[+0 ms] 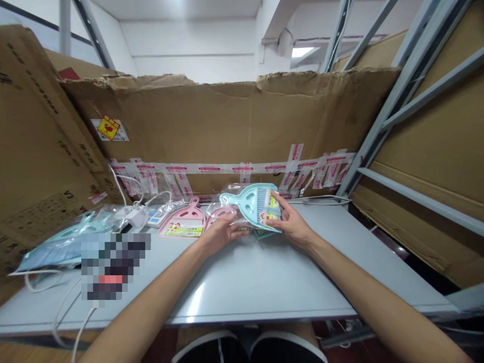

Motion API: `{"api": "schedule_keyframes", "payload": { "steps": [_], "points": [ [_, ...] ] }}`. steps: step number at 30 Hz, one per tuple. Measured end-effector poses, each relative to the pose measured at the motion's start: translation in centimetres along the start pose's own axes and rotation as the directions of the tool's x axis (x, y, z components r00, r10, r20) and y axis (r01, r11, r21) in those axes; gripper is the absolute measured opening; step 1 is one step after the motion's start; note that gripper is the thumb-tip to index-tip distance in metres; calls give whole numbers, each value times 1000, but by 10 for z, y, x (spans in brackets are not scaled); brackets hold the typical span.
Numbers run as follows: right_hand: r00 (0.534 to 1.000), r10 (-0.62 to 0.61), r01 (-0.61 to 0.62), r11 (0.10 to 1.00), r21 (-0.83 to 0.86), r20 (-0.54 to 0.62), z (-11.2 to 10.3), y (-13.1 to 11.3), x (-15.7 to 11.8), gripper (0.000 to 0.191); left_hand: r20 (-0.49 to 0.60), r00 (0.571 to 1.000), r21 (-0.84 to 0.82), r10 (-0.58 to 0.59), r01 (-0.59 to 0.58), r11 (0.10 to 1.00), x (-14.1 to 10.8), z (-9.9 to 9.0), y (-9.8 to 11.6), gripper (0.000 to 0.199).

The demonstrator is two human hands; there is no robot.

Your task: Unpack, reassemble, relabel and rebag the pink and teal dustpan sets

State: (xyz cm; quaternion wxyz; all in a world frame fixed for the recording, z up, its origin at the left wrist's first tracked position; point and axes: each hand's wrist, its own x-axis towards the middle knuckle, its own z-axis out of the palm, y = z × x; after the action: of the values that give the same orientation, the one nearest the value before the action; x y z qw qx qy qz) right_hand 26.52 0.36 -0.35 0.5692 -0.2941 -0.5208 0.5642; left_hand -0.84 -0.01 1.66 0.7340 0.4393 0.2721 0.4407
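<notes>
R grip (pixel 289 224) is clamping the teal dustpan (pixel 251 201) by its right side, fingers wrapping over the front & thumb side pressing underneath. L grip (pixel 223 233) is hanging open, palm turned in, fingers spread & pointing right, just beside the pan's lower edge; can't tell if it's touching. The pan is tilting up above the counter, handle pointing left, w/ a small brush seated in it & a clear plastic bag around it.

Big cardboard sheets (pixel 227 111) are walling off the back & both sides, w/ a grey steel shelf frame (pixel 404 101) standing at right. The pale grey counter (pixel 242 287) is running across under everything. Both forearms (pixel 378 297) are reaching in from the bottom corners, angling toward each other.

Red-and-white tape (pixel 212 169) is sealing the cardboard seams behind. On the counter, a bagged teal set (pixel 64 247) is lying far left, partly behind a pixelated patch (pixel 115 267). A bagged pink dustpan (pixel 183 222) is lying left of L grip. A power strip (pixel 159 219) & white adapter (pixel 136 218) are sitting behind it, w/ white cables (pixel 38 287) trailing off the front edge.
</notes>
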Motion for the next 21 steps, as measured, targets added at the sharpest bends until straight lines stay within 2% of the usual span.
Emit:
{"api": "schedule_keyframes", "payload": {
  "steps": [2,4,6,8,11,17,19,21],
  "points": [
    [1000,-8,8,1000,-9,-20,-5,-5,1,121,-122,990,-76,76,-85,993,1,-5,10,61],
    [999,-18,17,1000,-24,-30,-9,-9,1,119,-272,953,-110,135,-170,979,2,-12,20,64],
    [1000,6,-6,999,-42,-9,-12,-12,0,120,-376,915,-95,148,-197,976,4,-18,28,63],
    [996,78,-75,995,-66,35,-11,-13,-3,124,-390,913,-56,122,-156,986,5,-23,31,56],
    [983,161,-152,984,-96,89,-6,-11,-8,128,-344,935,41,85,-76,996,4,-22,26,51],
    [983,144,-133,986,-99,116,0,-9,-10,128,-293,940,168,176,-131,977,0,-11,6,78],
    [986,119,-109,990,-89,116,0,-9,-10,127,-341,922,155,185,-139,978,0,-10,4,80],
    [991,90,-82,993,-81,96,1,-9,-9,126,-429,885,102,182,-153,983,2,-10,5,75]
  ]
}}
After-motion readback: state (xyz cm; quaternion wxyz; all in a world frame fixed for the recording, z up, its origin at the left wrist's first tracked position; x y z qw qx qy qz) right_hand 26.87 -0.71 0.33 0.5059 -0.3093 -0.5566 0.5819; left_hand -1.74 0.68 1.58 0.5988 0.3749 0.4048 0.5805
